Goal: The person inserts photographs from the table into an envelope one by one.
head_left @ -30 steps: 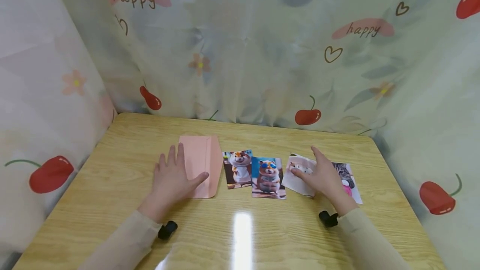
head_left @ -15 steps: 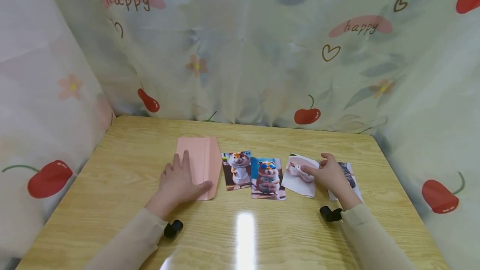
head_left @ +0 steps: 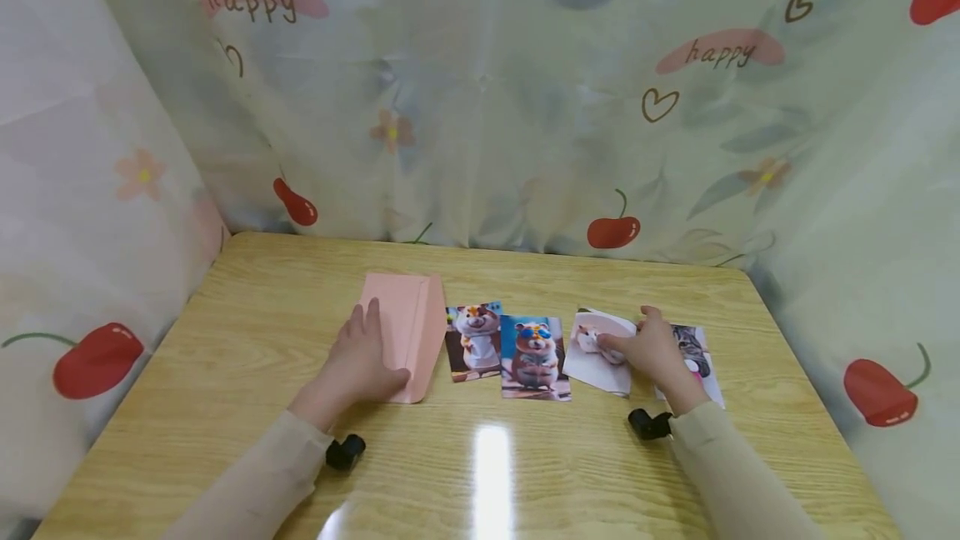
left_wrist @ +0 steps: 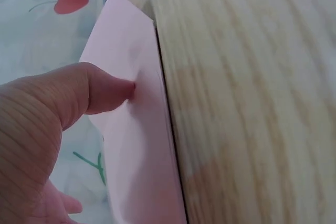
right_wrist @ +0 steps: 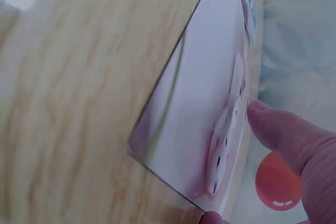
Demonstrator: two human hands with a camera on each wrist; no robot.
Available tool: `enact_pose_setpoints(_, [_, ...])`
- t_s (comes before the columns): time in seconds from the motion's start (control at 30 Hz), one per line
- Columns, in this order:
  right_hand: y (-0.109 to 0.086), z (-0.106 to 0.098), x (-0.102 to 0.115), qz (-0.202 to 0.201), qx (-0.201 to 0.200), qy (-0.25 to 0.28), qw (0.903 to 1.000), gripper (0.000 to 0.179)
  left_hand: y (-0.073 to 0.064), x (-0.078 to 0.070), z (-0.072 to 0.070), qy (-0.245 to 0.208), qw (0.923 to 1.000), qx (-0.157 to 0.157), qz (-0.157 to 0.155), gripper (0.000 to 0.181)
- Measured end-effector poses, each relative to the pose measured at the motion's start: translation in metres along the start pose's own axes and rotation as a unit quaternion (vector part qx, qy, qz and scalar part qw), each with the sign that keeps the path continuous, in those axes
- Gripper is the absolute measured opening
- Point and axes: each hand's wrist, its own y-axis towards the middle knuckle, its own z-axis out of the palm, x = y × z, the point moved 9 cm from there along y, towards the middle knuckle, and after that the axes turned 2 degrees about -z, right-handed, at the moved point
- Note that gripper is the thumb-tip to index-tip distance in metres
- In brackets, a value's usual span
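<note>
On the table's left half in the head view lies a pink envelope, flap side toward the photos. My left hand rests across its lower left part, and in the left wrist view the thumb presses its face. A photo of small white animals lies right of centre. Over its right side is my right hand, thumb above the picture and a fingertip at one corner in the right wrist view. Whether the thumb touches it is unclear.
Two hamster photos, one in a white outfit and one with blue glasses, lie between envelope and hands. A cat photo is partly under the right wrist. Patterned cloth stands behind the wooden table.
My left hand has moved right onto the envelope, which has turned slightly clockwise. My right hand's fingers have drawn in toward the right edge of the white-animal photo.
</note>
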Motion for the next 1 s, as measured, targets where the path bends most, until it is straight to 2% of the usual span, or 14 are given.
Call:
enact_pose_setpoints(0.1, [-0.001,0.001,0.002,0.007,0.002,-0.007,1.0,0.117,0.0,0.006,-0.003,-0.003,0.9997,0.0,-0.024,0.126])
enact_pose_setpoints(0.27, [-0.002,0.003,0.005,0.02,0.002,-0.016,0.9997,0.118,-0.002,0.016,-0.01,0.034,0.996,-0.026,-0.079,0.138])
enact_pose_setpoints(0.43, [0.0,0.005,0.005,0.023,-0.005,-0.032,0.9992,0.115,-0.005,0.021,-0.013,0.059,0.9911,-0.024,-0.117,0.137])
enact_pose_setpoints(0.67, [0.0,0.005,0.007,0.023,-0.002,-0.035,0.9991,0.109,-0.002,0.022,-0.012,0.078,0.9869,-0.002,-0.141,0.13])
enact_pose_setpoints(1.0, [-0.002,0.004,0.007,0.019,-0.006,-0.041,0.9989,0.101,0.003,0.025,-0.009,0.071,0.9836,0.02,-0.165,0.12])
